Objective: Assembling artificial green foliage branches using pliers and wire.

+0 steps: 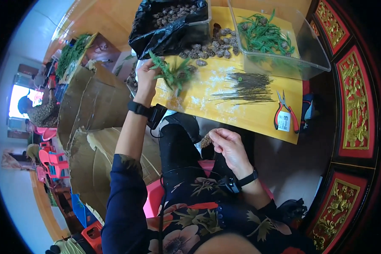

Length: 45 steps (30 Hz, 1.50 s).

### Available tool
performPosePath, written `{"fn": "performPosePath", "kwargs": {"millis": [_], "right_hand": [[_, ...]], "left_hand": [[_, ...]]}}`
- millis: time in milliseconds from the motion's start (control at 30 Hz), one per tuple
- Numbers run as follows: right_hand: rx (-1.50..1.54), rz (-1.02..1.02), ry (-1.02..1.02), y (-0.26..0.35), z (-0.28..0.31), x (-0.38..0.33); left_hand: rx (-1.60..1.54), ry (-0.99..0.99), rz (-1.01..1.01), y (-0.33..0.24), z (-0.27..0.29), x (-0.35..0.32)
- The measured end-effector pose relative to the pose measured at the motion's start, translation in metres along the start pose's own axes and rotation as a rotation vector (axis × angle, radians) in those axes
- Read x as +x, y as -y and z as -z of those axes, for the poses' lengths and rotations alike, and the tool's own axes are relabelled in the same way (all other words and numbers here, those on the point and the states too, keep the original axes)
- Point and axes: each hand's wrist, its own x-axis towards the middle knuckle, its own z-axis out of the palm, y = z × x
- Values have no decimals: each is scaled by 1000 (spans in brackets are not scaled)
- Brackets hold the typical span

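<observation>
Over the left edge of the yellow table (190,108), my left hand (145,79) pinches a green artificial pine sprig (170,73). Part of that sprig is blurred, with a brown cone-like shape at its right side. Lower down, above my lap, my right hand (229,146) holds a small brown pine cone (205,141) between thumb and fingers. A pile of loose pine cones (218,47) lies beyond my left hand. Thin dark wires (252,88) are spread on the table, with red-handled pliers (285,114) to their right.
A bin lined with a black bag (156,40) holds more cones at the back. The clear plastic bin (313,65) at the far right contains green sprigs. Torn cardboard (93,97) stands on my left. Carved red-and-gold panels (354,99) line the right; another person (44,111) is far left.
</observation>
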Motion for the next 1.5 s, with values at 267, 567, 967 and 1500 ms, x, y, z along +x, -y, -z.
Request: {"fn": "performPosePath", "kwargs": {"millis": [267,567,967,1500], "right_hand": [[-2,14,-9,1,1,1],[-4,-14,32,-1,4,2],[1,-63,12,-1,0,2],[-92,297,14,10,-4,3]], "left_hand": [[342,47,-47,-12,0,10],[-286,180,394,-33,-12,1],[-358,204,366,-34,-10,-23],[-655,341,275,-32,-26,-162]]}}
